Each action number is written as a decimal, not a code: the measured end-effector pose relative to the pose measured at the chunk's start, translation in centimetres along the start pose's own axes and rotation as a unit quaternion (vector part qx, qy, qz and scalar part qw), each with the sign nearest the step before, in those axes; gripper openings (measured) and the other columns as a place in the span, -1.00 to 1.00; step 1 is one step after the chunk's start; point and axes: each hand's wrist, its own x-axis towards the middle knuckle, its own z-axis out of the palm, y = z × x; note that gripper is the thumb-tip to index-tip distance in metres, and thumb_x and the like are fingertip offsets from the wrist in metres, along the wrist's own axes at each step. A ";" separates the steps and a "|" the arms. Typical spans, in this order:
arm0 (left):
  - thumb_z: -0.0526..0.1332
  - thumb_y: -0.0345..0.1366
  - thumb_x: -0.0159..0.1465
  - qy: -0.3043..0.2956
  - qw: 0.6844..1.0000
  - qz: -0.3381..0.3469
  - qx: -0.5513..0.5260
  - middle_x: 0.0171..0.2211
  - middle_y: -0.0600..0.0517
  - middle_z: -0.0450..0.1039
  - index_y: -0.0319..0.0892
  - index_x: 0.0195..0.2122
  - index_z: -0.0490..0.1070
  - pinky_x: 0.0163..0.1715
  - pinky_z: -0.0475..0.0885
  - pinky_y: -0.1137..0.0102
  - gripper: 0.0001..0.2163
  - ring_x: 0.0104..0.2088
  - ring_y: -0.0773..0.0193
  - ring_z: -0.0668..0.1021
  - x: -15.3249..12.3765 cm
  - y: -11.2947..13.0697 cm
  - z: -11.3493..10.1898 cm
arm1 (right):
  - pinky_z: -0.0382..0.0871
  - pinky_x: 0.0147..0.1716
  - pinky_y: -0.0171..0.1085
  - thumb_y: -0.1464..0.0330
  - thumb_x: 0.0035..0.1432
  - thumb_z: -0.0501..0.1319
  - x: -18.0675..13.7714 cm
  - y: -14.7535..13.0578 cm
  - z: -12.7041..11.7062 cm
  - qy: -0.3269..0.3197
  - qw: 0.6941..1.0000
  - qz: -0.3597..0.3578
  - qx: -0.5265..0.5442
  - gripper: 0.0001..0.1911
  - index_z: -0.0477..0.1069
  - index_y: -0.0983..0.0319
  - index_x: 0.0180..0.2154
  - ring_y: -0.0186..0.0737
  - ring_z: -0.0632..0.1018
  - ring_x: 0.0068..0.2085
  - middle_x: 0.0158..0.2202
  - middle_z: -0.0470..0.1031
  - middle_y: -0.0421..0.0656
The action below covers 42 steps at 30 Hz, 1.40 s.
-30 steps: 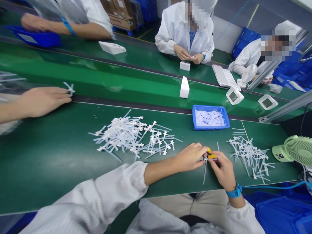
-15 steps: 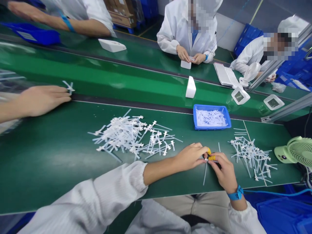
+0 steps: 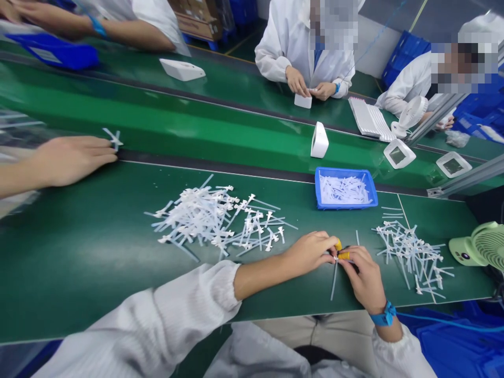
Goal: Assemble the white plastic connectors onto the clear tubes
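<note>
My left hand (image 3: 309, 252) and my right hand (image 3: 364, 275) meet over the green table (image 3: 98, 252), fingertips pinched together on a thin white plastic stick (image 3: 334, 275) that hangs down toward the table's front edge. Yellow finger cots cover the fingertips that touch it. A large heap of white plastic pieces (image 3: 214, 218) lies to the left of my hands. A smaller heap of white plastic pieces (image 3: 413, 254) lies to the right. A blue tray (image 3: 345, 188) with more white sticks stands just beyond my hands.
A co-worker's hand (image 3: 66, 160) rests flat at the left. Across the green conveyor belt (image 3: 197, 128) sit people in white coats. White casings (image 3: 318, 140) stand on the belt. A green desk fan (image 3: 482, 247) stands at the right edge.
My hands stay pinched on the stick in the same spot. The white casings on the belt have moved to the right.
</note>
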 end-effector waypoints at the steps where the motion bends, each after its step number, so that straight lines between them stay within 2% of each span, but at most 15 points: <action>1: 0.42 -0.30 0.42 0.001 1.000 0.000 0.000 -0.15 0.04 0.66 -0.08 -0.04 0.50 0.02 0.43 0.34 -0.85 -0.03 0.13 0.63 0.0 0.0 0.0 | 0.47 0.06 -0.01 0.42 0.52 0.23 0.0 0.0 0.0 -0.001 1.000 -0.002 -0.002 -0.85 0.58 0.11 -0.09 0.01 0.58 0.00 -0.10 0.66 -0.09; 11: 0.39 -0.26 0.45 -0.001 0.999 0.009 0.038 -0.11 0.01 0.64 -0.09 -0.05 0.50 -0.01 0.42 0.33 -0.88 -0.04 0.12 0.63 0.0 0.7 -0.5 | 0.50 0.00 -0.03 0.42 0.51 0.23 0.6 -0.4 -0.4 -0.009 1.000 -0.016 -0.022 -0.84 0.58 0.12 -0.13 0.01 0.61 -0.04 -0.13 0.67 -0.08; 18: 0.36 -0.25 0.47 0.006 0.999 0.018 0.030 -0.17 0.04 0.63 -0.07 -0.07 0.49 -0.04 0.41 0.34 -0.91 -0.07 0.14 0.62 0.2 0.5 -0.4 | 0.53 -0.02 -0.07 0.41 0.52 0.23 1.2 -0.1 -1.0 -0.051 0.997 -0.038 -0.044 -0.84 0.57 0.14 -0.15 -0.02 0.62 -0.06 -0.16 0.67 -0.08; 23: 0.40 -0.26 0.43 -0.006 1.000 0.021 0.017 -0.15 0.07 0.65 -0.08 -0.11 0.48 -0.08 0.40 0.34 -0.88 -0.08 0.14 0.61 0.6 0.1 -0.3 | 0.55 -0.04 -0.04 0.32 0.54 0.24 1.7 0.1 -1.4 -0.081 0.994 -0.041 -0.054 -0.83 0.56 0.13 -0.18 0.01 0.63 -0.08 -0.19 0.66 -0.08; 27: 0.41 -0.24 0.43 -0.005 0.999 0.027 0.021 -0.16 0.07 0.66 -0.07 -0.08 0.48 -0.09 0.39 0.34 -0.85 -0.07 0.14 0.61 0.7 0.0 -0.4 | 0.55 -0.02 -0.05 0.30 0.53 0.24 2.3 0.1 -2.1 -0.112 0.991 -0.039 -0.055 -0.86 0.56 0.13 -0.13 0.00 0.63 -0.06 -0.15 0.67 -0.08; 32: 0.40 -0.27 0.43 0.006 0.999 0.033 0.021 -0.15 0.06 0.66 -0.06 -0.05 0.44 -0.09 0.38 0.34 -0.83 -0.06 0.13 0.60 0.5 0.4 -0.7 | 0.52 -0.14 -0.15 0.34 0.52 0.22 2.8 -0.3 -2.7 -0.141 0.984 -0.041 -0.099 -0.88 0.53 0.14 -0.13 -0.05 0.60 -0.14 -0.17 0.60 -0.08; 42: 0.39 -0.35 0.43 -0.001 0.999 0.028 0.018 -0.17 0.03 0.66 -0.09 -0.11 0.40 -0.09 0.38 0.31 -0.85 -0.06 0.10 0.60 0.9 0.2 -0.2 | 0.43 -0.21 -0.15 0.30 0.58 0.14 3.4 -0.2 -3.0 -0.184 0.969 -0.062 -0.155 -0.70 0.46 0.15 -0.29 -0.06 0.55 -0.24 -0.30 0.54 -0.09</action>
